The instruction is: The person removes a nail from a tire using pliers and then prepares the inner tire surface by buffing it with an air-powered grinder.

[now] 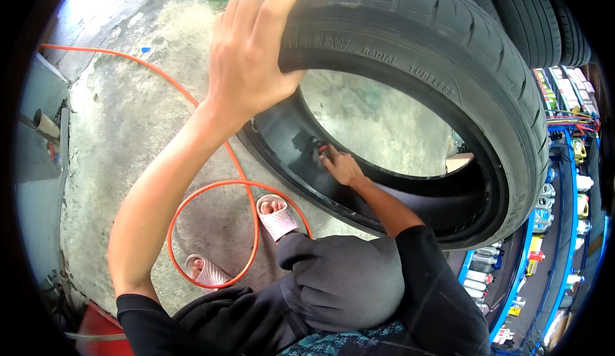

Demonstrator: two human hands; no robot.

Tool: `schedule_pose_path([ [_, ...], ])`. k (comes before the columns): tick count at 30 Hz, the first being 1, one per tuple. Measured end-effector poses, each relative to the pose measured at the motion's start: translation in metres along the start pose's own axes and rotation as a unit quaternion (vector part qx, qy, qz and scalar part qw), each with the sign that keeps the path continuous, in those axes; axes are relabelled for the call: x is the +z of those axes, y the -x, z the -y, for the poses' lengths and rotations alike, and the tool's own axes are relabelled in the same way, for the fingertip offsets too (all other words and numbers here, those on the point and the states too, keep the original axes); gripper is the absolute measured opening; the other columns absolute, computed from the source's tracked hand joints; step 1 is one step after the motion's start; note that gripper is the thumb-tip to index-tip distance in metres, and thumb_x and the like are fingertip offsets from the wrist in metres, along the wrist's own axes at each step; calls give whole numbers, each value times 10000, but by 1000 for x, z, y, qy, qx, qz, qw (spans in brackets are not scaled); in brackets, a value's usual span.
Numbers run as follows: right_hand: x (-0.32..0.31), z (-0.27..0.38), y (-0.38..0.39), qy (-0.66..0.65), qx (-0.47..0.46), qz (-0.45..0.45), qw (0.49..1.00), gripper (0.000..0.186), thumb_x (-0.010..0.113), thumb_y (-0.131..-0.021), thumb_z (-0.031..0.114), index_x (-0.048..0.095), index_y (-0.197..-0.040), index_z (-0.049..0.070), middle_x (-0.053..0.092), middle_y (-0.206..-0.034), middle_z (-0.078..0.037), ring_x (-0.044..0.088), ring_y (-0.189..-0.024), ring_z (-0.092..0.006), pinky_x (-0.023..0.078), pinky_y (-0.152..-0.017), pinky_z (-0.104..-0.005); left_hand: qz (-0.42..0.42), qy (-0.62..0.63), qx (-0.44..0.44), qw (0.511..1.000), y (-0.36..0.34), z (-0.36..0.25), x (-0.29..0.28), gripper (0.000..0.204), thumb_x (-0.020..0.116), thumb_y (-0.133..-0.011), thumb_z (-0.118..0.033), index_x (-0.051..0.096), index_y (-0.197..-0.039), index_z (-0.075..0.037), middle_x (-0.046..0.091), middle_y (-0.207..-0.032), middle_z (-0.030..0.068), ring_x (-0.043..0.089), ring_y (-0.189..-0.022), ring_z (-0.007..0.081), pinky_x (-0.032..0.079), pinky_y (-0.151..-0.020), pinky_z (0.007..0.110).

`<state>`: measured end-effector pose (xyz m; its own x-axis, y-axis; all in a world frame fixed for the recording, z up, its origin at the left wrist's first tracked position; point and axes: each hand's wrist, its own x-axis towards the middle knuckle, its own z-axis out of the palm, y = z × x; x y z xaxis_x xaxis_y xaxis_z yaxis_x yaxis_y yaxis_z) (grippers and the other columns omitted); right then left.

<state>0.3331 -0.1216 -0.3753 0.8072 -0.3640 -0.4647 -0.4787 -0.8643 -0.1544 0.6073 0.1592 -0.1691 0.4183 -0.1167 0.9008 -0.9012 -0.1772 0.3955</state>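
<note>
A large black tyre stands tilted in front of me on the concrete floor. My left hand grips its upper left part, fingers over the tread and thumb on the sidewall. Through the opening reaches my right hand, closed around a small red-and-black tool whose exact kind I cannot make out. The tool's end is at the tyre's inner surface, beside a darker, wet-looking patch.
An orange hose loops over the floor around my slippered feet. More tyres stand at the upper right. Blue-edged shelves with several bottles line the right side. A red object lies at the lower left.
</note>
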Motion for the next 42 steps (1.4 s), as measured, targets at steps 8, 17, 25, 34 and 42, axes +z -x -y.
schedule_pose_path([
  [8,-63,100,88,-56,-37,58,996,821,621,-977,510,356,-1551,-13,668,-1181,-333,655,-1057,-529,535,-908,-545,9,23,-18,1000,4,23,-6,1015,883,-565,-56,442,-1478,-107,570,-1412,171,572,-1247,395,466,-1042,480],
  [17,-84,74,234,-55,210,279,935,868,782,-825,439,364,-1551,215,692,-1187,-294,660,-1120,-501,532,-954,-557,67,33,-169,983,-5,7,-24,1042,915,-534,-165,455,-1468,-132,514,-1482,195,500,-1349,440,427,-1113,513],
  [25,-222,33,392,-97,217,268,934,728,738,-859,250,360,-1479,214,706,-1119,-295,671,-1065,-512,531,-883,-550,167,-38,-598,783,-42,-162,-98,983,768,-750,-122,292,-1607,-45,434,-1535,263,449,-1409,432,401,-1168,461],
  [34,-464,159,448,-214,-15,155,964,794,706,-821,168,354,-1532,203,701,-999,-176,712,-891,-394,542,-805,-479,137,89,-808,567,-155,-451,-193,635,737,-859,-229,489,-1409,-33,670,-1160,196,682,-1065,306,546,-944,408],
  [42,-606,357,522,-220,-325,127,911,786,793,-773,58,476,-1487,148,709,-1108,-197,694,-1007,-417,555,-862,-474,-148,422,-701,555,-295,-530,-275,621,708,-992,-187,435,-1529,-36,614,-1333,92,588,-1233,189,461,-1075,358],
])
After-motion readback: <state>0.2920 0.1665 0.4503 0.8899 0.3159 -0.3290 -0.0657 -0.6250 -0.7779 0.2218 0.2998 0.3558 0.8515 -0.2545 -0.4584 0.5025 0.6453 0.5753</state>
